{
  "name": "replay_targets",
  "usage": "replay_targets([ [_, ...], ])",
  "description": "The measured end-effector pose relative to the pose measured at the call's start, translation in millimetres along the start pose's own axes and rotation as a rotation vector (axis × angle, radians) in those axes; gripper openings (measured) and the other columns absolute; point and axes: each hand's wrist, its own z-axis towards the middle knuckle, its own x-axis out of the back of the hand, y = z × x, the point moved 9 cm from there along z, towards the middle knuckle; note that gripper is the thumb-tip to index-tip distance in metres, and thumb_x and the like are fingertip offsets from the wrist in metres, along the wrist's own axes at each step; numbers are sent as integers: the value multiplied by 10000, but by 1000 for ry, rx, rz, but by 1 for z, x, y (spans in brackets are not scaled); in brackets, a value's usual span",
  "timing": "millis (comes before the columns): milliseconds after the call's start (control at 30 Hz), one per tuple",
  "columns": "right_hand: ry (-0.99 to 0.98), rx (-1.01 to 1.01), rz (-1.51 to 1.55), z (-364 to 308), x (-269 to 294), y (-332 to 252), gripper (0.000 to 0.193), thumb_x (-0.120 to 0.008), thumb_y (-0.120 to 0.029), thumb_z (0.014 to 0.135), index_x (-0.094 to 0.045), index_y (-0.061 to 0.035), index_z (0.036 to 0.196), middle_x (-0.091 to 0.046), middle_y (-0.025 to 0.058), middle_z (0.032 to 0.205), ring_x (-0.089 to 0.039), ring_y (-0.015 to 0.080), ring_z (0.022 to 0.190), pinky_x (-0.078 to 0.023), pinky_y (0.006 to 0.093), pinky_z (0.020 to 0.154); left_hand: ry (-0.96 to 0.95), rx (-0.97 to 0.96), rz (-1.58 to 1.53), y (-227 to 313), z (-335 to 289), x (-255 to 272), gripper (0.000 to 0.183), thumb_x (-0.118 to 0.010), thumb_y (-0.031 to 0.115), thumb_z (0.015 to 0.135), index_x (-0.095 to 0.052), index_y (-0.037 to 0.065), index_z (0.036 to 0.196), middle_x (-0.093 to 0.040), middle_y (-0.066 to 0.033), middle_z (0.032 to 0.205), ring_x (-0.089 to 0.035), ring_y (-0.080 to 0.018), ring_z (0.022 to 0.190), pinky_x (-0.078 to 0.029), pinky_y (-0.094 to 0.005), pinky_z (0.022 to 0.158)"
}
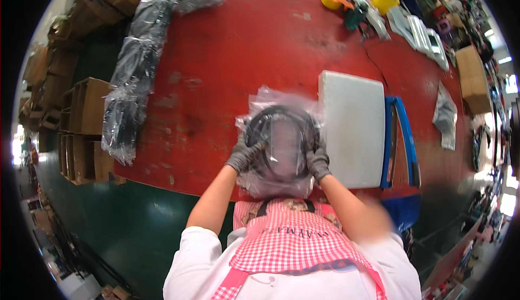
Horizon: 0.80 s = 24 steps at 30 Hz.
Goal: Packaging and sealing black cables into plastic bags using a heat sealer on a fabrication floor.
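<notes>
A black ring-shaped part [274, 112] lies inside a clear plastic bag [264, 97] at the near edge of the red table, right in front of my body. Its exact kind is hard to make out through the shiny film. My left hand [245, 155], in a dark grey glove, grips the ring's left side through or along the bag. On the opposite side my right hand [318, 160], gloved the same way, is closed around the ring's right side. Some of the fingers are hidden by the part and the film.
A white foam block [353, 132] stands just right of my right hand, with a blue frame [402, 143] beyond it. Bagged dark parts [135, 67] line the table's left edge. Tape rolls [384, 0] and tools crowd the far right of the red table [244, 40].
</notes>
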Motion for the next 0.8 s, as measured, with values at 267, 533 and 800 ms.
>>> replay_targets([
  [267, -542, -386, 338, 2, -6, 0, 560, -629, -376, 767, -447, -38, 1175, -575, 63, 980, -533, 151, 850, -431, 286, 780, 266, 75, 265, -48, -11, 29, 1118, -757, 435, 588, -67, 24, 1365, -411, -212, 1245, -438, -266, 1137, -376, -332, 923],
  [533, -634, -800, 653, -19, -24, -17, 501, -637, -506, 710, -574, -101, 998, -583, 45, 825, -540, 164, 702, -456, 309, 569, 122, 45, -507, -175, -41, -16, 449, -678, 294, 721, -503, 67, 1067, -576, -83, 968, -573, -266, 846, -437, -460, 720],
  [800, -732, -762, 747, 15, -96, -66, 454, -636, -517, 705, -580, -152, 969, -607, 22, 835, -551, 159, 672, -455, 305, 574, -187, 207, -1087, -161, -14, -5, 462, -667, 314, 738, -466, 191, 1136, -517, -6, 1123, -500, -237, 1035, -429, -462, 849],
])
